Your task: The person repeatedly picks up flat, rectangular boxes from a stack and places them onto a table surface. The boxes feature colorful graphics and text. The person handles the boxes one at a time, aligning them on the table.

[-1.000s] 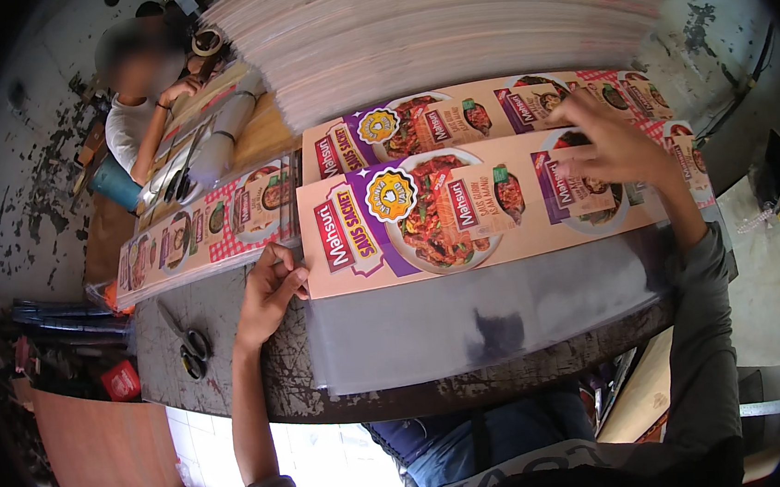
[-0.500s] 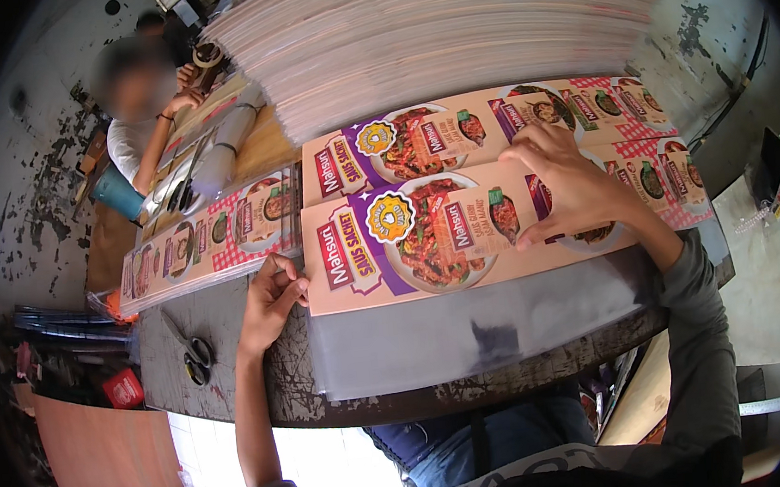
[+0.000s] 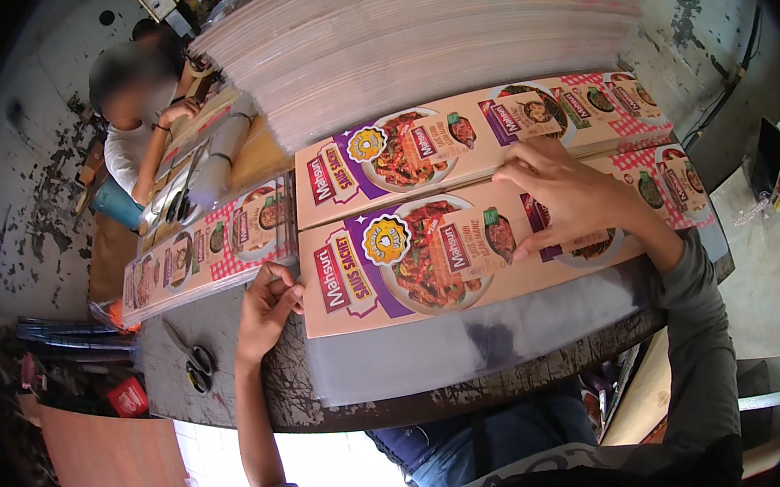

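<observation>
A long printed cardboard panel, peach with food pictures, lies in front of me over clear plastic sheeting. My right hand grips this panel, thumb on its printed face and curled fingers at its far edge. At the panel's left end is my left hand, thumb and forefinger pinched together. Whether a plastic edge or the panel's corner is between those fingertips cannot be made out. Just behind lies a matching printed panel, parallel to the near one.
A tall stack of flat boards rises at the back. Wrapped printed panels lie to the left, near scissors on the worn dark table. Another person sits at the far left, beside a plastic roll.
The near panel has slid toward me, covering more of the plastic and widening the gap from the panel behind. My right hand stays on it; the left hand has barely moved.
</observation>
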`<state>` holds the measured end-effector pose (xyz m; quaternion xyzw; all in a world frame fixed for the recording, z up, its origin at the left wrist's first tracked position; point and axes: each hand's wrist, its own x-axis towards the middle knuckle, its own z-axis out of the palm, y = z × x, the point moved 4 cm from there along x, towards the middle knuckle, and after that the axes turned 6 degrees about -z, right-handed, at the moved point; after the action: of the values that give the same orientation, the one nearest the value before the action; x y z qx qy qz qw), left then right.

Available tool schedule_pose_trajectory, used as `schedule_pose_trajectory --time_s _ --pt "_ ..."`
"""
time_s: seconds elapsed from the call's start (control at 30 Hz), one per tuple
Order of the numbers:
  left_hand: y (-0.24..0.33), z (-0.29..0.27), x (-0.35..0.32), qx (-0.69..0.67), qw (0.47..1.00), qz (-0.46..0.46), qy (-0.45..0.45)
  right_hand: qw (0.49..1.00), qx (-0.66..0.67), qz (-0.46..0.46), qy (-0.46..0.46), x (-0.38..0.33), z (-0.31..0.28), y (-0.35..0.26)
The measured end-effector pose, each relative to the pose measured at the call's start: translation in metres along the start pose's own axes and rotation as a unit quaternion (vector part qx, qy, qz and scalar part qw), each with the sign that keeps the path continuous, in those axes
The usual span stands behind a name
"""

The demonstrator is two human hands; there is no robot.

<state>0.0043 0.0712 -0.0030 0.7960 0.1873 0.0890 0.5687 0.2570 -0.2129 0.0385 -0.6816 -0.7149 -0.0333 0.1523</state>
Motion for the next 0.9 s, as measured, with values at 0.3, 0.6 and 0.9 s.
schedule_pose_trajectory --time_s 0.3,0.6,0.9 --pt "0.068 0.000 -0.030 0.400 0.892 0.112 0.180 0.986 0.126 0.096 0.050 -0.058 -0.069 0.003" --pt "0.067 0.083 0.005 0.518 0.836 0.184 0.002 0.976 -0.028 0.187 0.110 -0.137 -0.039 0.049" --pt "0.060 0.081 0.016 0.516 0.843 0.148 0.021 0.964 -0.054 0.227 0.126 -0.127 -0.030 0.055"
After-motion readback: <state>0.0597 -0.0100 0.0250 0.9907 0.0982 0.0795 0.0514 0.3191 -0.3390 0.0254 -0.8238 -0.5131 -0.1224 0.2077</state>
